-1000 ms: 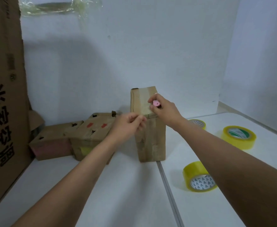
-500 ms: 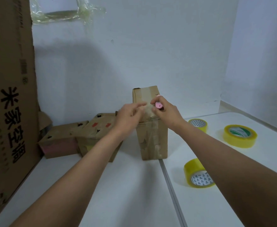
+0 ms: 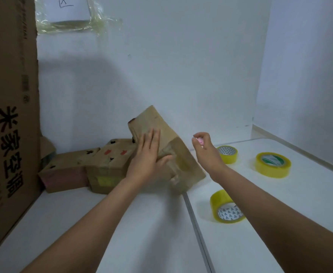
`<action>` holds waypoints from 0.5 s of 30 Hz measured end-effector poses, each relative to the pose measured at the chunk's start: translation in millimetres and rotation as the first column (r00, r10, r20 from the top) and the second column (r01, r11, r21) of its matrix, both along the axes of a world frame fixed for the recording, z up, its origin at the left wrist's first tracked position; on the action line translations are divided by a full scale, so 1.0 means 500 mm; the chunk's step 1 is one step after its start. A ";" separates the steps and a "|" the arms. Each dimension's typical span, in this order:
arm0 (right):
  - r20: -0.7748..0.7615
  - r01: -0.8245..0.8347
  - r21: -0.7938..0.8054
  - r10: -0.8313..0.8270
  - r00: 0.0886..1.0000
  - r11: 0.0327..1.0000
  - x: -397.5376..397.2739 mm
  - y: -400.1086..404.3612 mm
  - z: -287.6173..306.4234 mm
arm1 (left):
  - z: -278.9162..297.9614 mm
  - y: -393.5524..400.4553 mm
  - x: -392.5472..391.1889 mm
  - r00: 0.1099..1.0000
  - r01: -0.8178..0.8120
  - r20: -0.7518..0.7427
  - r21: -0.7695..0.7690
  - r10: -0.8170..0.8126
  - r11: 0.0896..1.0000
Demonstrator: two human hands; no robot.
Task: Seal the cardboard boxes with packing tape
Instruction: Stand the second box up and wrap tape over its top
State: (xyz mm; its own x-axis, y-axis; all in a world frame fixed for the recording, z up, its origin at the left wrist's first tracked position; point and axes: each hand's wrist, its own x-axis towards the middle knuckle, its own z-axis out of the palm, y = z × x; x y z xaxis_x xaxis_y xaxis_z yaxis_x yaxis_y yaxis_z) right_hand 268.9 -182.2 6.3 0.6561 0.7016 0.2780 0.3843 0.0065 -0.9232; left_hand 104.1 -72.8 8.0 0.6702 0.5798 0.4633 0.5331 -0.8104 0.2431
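I am tipping the tall brown cardboard box (image 3: 167, 152), upright a moment ago, leftward under my flat left hand (image 3: 148, 156), while my right hand (image 3: 205, 148), now lifted clear, is pinching a small pink cutter (image 3: 200, 140).

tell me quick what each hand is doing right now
Left hand: open, fingers flat on the tilted box.
Right hand: pinching a small pink thing.
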 end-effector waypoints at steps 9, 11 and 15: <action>0.034 0.122 -0.316 -0.117 0.993 0.941 0.040 0.008 -0.050 | -0.134 -0.003 0.036 0.935 0.139 0.353 -0.360 -0.003 0.922; 0.072 0.126 -0.330 -0.108 0.992 0.936 0.049 0.021 -0.056 | -0.175 0.012 0.033 0.946 0.099 0.319 -0.440 0.052 0.892; 0.118 0.161 -0.237 -0.136 0.984 0.958 0.077 0.059 -0.076 | -0.229 0.055 0.046 0.976 -0.083 0.116 -0.576 0.182 0.813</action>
State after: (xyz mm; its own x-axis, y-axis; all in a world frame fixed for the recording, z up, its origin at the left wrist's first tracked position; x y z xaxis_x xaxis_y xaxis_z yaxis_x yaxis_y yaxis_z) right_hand 307.3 -152.7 -31.5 0.7357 0.6530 0.1796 0.4538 -0.2785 -0.8465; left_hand 127.0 -45.1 -106.7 0.5139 0.8496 0.1183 0.5393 -0.4272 0.7257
